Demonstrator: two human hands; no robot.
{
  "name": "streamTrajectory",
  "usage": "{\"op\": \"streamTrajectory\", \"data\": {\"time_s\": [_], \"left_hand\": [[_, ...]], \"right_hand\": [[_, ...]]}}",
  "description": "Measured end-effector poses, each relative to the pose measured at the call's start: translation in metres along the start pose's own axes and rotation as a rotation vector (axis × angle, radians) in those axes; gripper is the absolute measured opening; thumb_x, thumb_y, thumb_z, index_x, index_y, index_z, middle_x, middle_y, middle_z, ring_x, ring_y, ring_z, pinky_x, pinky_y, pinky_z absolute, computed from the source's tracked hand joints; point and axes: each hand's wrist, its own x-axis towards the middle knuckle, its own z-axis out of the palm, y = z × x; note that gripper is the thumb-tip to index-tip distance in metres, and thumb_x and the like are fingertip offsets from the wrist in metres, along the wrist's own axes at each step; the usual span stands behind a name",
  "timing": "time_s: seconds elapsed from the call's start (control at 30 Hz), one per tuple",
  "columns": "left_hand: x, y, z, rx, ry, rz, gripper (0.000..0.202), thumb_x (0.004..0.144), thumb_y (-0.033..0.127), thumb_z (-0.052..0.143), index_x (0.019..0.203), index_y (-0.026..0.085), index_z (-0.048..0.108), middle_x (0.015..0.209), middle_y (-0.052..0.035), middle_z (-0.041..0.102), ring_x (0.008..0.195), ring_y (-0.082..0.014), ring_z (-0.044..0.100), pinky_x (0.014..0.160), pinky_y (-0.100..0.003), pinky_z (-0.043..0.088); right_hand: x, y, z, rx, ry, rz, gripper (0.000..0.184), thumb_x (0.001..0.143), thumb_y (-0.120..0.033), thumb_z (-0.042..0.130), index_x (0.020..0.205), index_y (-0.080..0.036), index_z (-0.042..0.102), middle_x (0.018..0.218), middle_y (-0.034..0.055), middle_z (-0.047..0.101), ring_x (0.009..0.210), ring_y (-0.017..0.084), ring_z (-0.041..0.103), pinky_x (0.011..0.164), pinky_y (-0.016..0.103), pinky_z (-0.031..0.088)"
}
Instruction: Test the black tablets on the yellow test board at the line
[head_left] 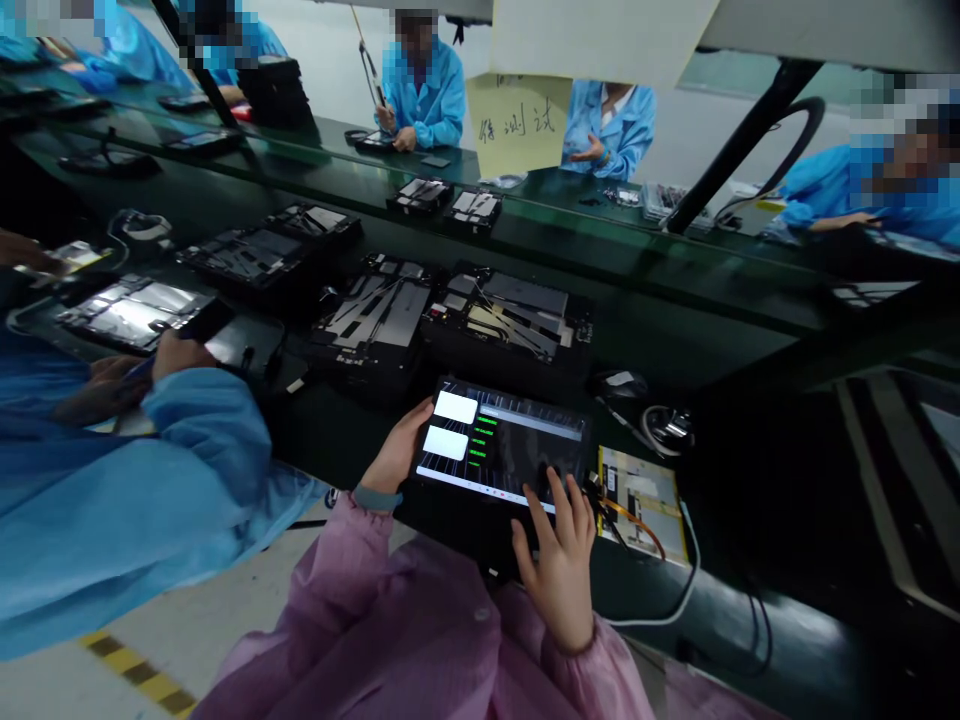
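Note:
A black tablet (pixel 517 450) with a lit screen lies tilted in front of me at the bench edge. White boxes and green lines of text show on its display. My left hand (pixel 397 450) grips the tablet's left edge, its fingers partly hidden beneath. Over the lower right of the screen, my right hand (pixel 559 550) has its fingers spread, the tips at or just above the glass; contact is hard to tell. Right of the tablet lies a silver battery pack (pixel 641 505) with yellow edges, an orange ribbon and a white cable.
Stacked opened tablet bodies (pixel 517 310) stand behind the tablet, with a second stack (pixel 375 315) to their left. A coiled cable (pixel 667 430) lies at right. A co-worker's blue sleeve (pixel 202 420) is close on my left. A yellow paper note (pixel 517 125) hangs above the shelf.

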Motion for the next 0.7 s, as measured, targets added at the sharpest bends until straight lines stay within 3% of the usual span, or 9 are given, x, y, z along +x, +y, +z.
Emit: {"op": "streamTrajectory", "data": {"time_s": [0.23,0.4,0.7], "left_hand": [[0.006,-0.006,-0.005,0.006,0.022,0.000,0.033,0.078,0.028,0.069,0.109,0.016,0.068,0.107,-0.0066,0.072,0.113,-0.0288,0.062,0.100,-0.040,0.046],[0.006,-0.006,-0.005,0.032,0.029,0.020,0.029,0.080,0.026,0.067,0.107,0.016,0.070,0.110,-0.0061,0.072,0.117,-0.0274,0.059,0.101,-0.037,0.047],[0.004,-0.004,-0.001,0.045,0.046,0.006,0.030,0.079,0.026,0.068,0.107,0.016,0.070,0.113,-0.0073,0.071,0.120,-0.0273,0.058,0.102,-0.036,0.047]], "right_hand": [[0.001,0.000,-0.002,0.028,0.010,-0.005,0.036,0.092,-0.029,0.052,0.127,-0.021,0.054,0.150,0.0121,0.038,0.140,0.034,0.029,0.109,0.059,0.031],[0.012,-0.001,-0.004,0.037,0.038,0.009,0.043,0.092,-0.030,0.053,0.134,-0.021,0.049,0.148,0.0132,0.039,0.141,0.034,0.029,0.109,0.058,0.031],[0.022,0.004,-0.009,0.029,0.102,0.043,0.039,0.092,-0.030,0.053,0.130,-0.023,0.052,0.150,0.0116,0.037,0.141,0.035,0.028,0.109,0.060,0.029]]}}
